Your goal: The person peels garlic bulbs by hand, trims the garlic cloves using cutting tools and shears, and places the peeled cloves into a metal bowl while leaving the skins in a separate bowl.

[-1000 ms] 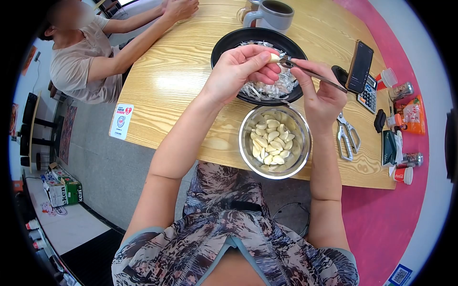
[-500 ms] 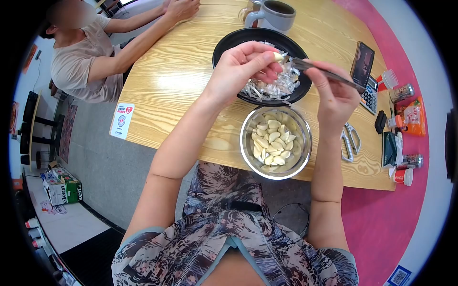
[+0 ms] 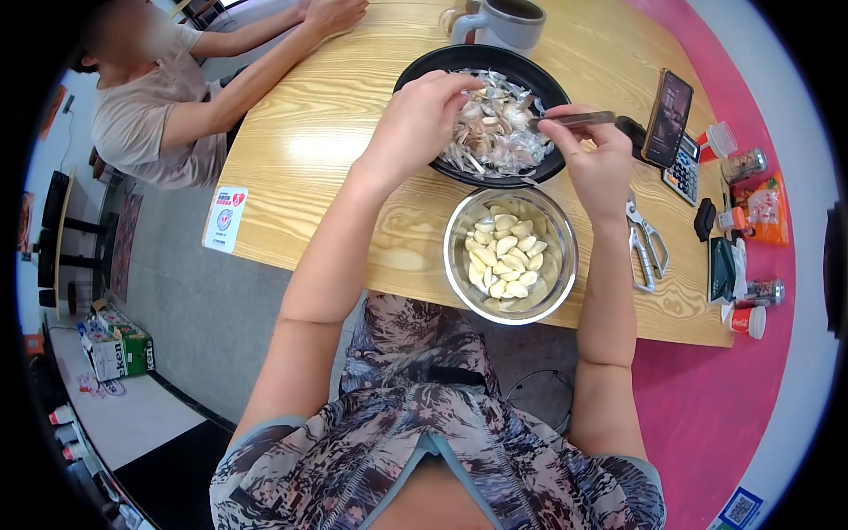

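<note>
My left hand [image 3: 422, 117] reaches over the left side of a black pan-like dish [image 3: 408, 78]. Its fingers are apart over the heap of papery garlic skins [image 3: 499, 132], and no clove shows in them. In my right hand [image 3: 594, 150], at the dish's right edge, the fingers are closed on a small knife [image 3: 583, 118]; its tip end points left over the skins. Just below the dish stands a steel bowl [image 3: 565, 283] with several peeled garlic cloves [image 3: 505, 256] in it.
Behind the dish stands a grey mug [image 3: 508, 31]. To the right are scissors [image 3: 647, 247], a propped phone [image 3: 667, 119], a calculator [image 3: 682, 172] and a paper cup [image 3: 749, 321]. Another person [image 3: 159, 106] sits at the left side of the wooden table [image 3: 300, 141].
My left hand has gone from holding a peeled clove up over the dish to reaching down to the skins. My right hand has moved left and lower with the knife.
</note>
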### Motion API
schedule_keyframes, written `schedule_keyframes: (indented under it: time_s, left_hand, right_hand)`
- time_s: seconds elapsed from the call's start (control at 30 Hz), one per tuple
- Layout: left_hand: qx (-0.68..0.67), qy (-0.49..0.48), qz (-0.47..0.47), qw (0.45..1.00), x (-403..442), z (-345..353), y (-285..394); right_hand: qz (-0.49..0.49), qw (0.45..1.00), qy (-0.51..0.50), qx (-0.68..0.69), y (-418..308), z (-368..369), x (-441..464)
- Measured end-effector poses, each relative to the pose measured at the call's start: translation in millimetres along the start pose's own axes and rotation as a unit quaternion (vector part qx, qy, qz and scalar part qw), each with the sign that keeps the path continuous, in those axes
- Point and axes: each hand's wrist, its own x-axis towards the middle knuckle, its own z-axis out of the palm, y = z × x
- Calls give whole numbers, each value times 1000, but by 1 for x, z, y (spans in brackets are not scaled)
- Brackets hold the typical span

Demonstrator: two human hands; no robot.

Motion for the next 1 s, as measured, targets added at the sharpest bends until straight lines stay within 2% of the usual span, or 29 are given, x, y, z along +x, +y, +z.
schedule_keyframes:
  time_s: [0.07, 0.13, 0.2, 0.27, 0.33, 0.47, 0.53, 0.6, 0.67, 0.73, 0.83, 0.9, 0.93, 1.0]
  left_hand:
    - [36, -55, -45, 997, -1, 4, -8]
    - [61, -83, -43, 994, 0, 4, -9]
    - [89, -128, -50, 986, 0, 2, -4]
    - [91, -154, -67, 982, 5, -4, 5]
    - [150, -99, 9, 984, 9, -6, 7]
    - [185, -81, -5, 979, 30, 3, 15]
    - [234, -178, 11, 956, 39, 12, 16]
    - [265, -197, 9, 944, 45, 25, 10]
    - [333, -263, -30, 905, 49, 34, 6]
    - [335, -289, -31, 896, 51, 30, 13]
    - [278, -285, -36, 917, 50, 19, 12]
    - [180, -218, -57, 958, 49, 10, 11]
    - [181, -218, -56, 957, 48, 6, 8]
    - [11, -161, -88, 983, 45, 2, 1]
  right_hand:
    - [28, 991, -51, -117, -3, 2, -1]
    - [-4, 990, -47, -134, 7, 4, -3]
    - [-67, 945, -84, -309, 9, 2, -5]
    - [-56, 956, -72, -278, 6, 2, -4]
    - [-41, 966, -60, -247, 2, 0, -3]
    - [-57, 974, -25, -216, 1, -2, -2]
    - [-72, 973, -24, -216, 6, -3, -3]
    - [-72, 972, -16, -222, 9, -4, -2]
    - [-66, 974, -14, -218, 9, -5, -2]
    - [-58, 975, -11, -214, 8, -5, -2]
    - [-60, 977, -5, -205, 5, -4, -3]
    - [-58, 989, 0, -137, 1, -3, -2]
    - [-58, 989, 1, -136, -1, -3, -3]
    - [-60, 994, -25, -93, -4, -2, -5]
